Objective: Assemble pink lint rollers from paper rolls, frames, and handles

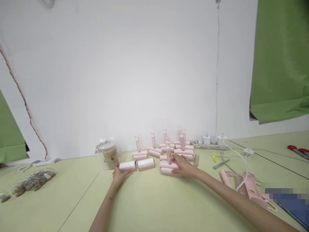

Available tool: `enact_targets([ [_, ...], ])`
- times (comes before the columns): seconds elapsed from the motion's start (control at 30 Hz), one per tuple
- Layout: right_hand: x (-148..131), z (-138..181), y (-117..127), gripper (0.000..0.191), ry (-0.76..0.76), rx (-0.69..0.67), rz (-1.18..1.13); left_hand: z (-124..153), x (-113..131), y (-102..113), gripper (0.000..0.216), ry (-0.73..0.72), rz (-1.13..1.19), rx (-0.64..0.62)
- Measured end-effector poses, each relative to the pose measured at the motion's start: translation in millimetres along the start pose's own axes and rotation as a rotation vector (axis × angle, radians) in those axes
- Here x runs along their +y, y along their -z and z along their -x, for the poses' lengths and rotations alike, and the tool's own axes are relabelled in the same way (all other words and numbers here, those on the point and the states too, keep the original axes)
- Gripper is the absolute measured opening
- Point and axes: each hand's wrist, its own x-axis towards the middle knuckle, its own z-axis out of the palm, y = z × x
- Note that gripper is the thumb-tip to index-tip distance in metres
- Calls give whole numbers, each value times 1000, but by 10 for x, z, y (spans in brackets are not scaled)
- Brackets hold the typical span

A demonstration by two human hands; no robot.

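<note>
My left hand [118,175] reaches forward and closes its fingers on a white paper roll [127,165] lying on the pale green table [149,203]. A second white roll [146,163] lies right beside it. My right hand [183,167] rests with fingers spread on the front pink lint roller [168,165], which stands in a cluster of several pink lint rollers [169,148] with upright handles near the wall.
A wrapped beige container [109,155] stands left of the rolls. Loose pink handles [251,190] lie at the right with a white cable across them. A power strip with chargers [210,143] sits by the wall. Small packets [31,182] lie at the left; red scissors [298,151] far right.
</note>
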Motion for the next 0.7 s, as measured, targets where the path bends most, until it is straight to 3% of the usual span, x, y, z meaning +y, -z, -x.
enact_targets([
  [0.13,-42,150,148,71,-41,109,19,-95,-81,3,82,27,104,-156],
  [0.27,-260,604,287,44,69,122,-129,90,-47,136,78,48,179,-220],
  [0.33,-376,788,238,33,55,37,-470,260,75,238,73,47,200,-279],
  [0.47,-602,870,-76,45,-269,-249,-1282,600,568,269,61,12,183,-537],
  [0.6,-750,818,-298,60,-418,-513,-1927,840,1164,-23,42,-36,105,-866],
  [0.7,-728,850,-328,64,-460,-676,-2306,918,1501,-260,38,-55,14,-1019],
])
